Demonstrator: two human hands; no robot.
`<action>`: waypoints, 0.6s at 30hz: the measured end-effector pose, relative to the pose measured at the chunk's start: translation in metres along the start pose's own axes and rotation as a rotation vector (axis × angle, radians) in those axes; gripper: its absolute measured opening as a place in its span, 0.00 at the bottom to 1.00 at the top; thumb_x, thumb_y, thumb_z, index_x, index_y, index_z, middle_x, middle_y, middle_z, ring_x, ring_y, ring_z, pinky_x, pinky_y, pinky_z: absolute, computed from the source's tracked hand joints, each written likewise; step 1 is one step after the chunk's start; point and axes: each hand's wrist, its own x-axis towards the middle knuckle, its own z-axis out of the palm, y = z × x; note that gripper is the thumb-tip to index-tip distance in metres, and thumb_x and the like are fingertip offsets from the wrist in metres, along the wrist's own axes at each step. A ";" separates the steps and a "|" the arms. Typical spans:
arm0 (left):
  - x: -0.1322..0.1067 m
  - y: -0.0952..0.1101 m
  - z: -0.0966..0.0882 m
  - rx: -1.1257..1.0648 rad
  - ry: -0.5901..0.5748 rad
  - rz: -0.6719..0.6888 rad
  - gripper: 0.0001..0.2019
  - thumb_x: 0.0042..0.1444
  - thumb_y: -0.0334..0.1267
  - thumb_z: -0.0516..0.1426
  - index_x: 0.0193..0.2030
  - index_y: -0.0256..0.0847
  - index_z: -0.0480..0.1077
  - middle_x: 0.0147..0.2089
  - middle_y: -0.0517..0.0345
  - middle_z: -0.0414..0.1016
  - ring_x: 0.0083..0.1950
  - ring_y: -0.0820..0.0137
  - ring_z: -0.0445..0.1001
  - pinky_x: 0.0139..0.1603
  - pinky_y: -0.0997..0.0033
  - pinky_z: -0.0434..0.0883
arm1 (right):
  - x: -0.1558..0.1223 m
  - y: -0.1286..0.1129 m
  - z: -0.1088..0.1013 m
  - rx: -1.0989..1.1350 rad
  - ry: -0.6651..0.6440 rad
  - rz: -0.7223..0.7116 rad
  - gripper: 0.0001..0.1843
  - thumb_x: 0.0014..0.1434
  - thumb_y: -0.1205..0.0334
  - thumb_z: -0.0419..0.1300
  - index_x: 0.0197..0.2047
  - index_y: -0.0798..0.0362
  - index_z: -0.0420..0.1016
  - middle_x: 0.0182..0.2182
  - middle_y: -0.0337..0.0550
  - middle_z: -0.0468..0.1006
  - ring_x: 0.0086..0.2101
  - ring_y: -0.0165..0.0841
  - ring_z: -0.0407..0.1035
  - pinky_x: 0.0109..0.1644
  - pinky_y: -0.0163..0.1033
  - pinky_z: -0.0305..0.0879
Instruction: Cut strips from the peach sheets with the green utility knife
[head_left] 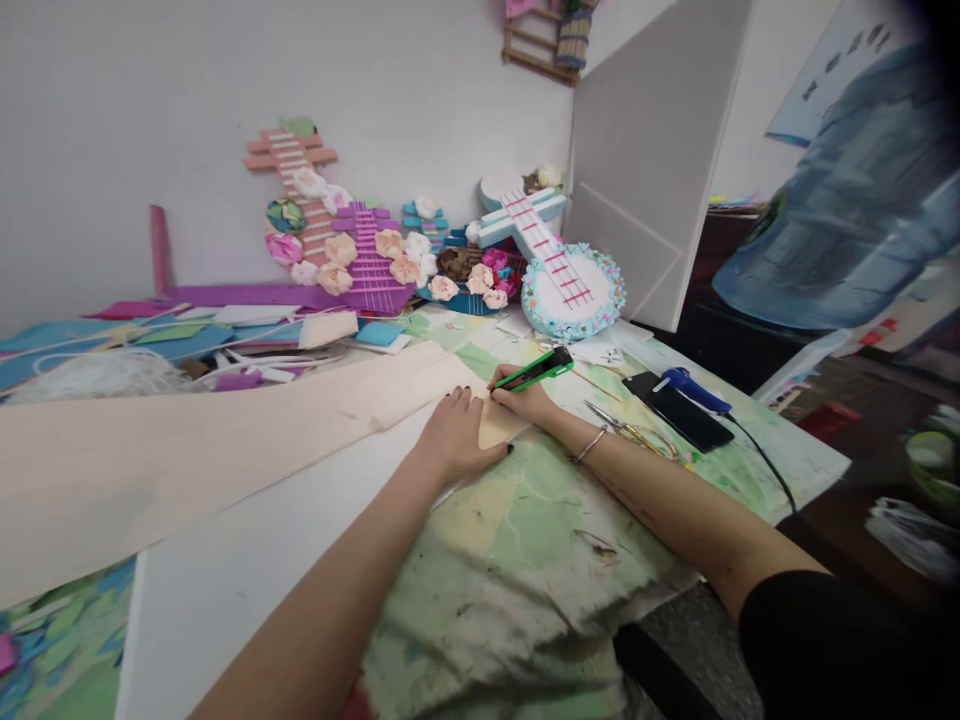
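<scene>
My left hand lies flat, fingers stretched, pressing down on the right end of a long thin pale wood sheet that rests on a white board. Just to its right, my right hand is closed around a green utility knife, whose tip touches the wood sheet's end. A bracelet sits on my right wrist.
Scissors, a black phone and a blue glue gun with its cord lie right of my hands. Foam guitar crafts with paper flowers lean on the back wall. A white foam panel stands at the table's far right.
</scene>
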 end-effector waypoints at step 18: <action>0.000 -0.001 0.001 0.000 0.006 0.013 0.40 0.54 0.61 0.53 0.61 0.24 0.61 0.66 0.28 0.60 0.70 0.44 0.55 0.69 0.51 0.52 | -0.006 0.000 -0.003 0.014 0.003 0.021 0.06 0.41 0.63 0.56 0.26 0.53 0.69 0.23 0.36 0.69 0.27 0.31 0.63 0.32 0.36 0.58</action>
